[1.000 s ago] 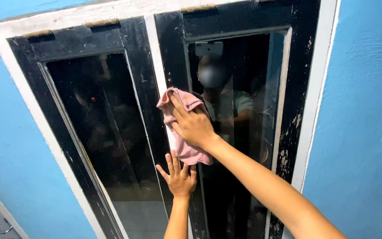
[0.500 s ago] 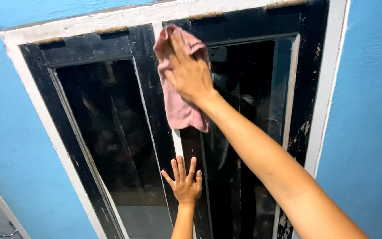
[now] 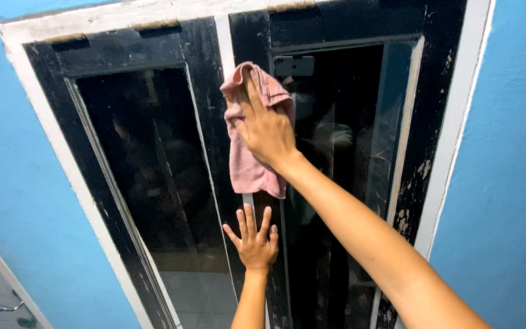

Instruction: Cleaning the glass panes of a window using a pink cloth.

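My right hand presses a pink cloth flat against the black window frame, over the white centre strip between the two panes. The cloth hangs down below my palm. My left hand lies lower on the same centre strip, fingers spread and flat on the frame, holding nothing. The left glass pane and the right glass pane are dark and reflective.
A white outer frame with chipped paint surrounds the window, set in a blue wall. At the bottom left a grey surface with a metal handle shows.
My right hand with the cloth rose from mid-frame to the top of the centre strip, then slid down a little. My left hand stayed flat on the frame.
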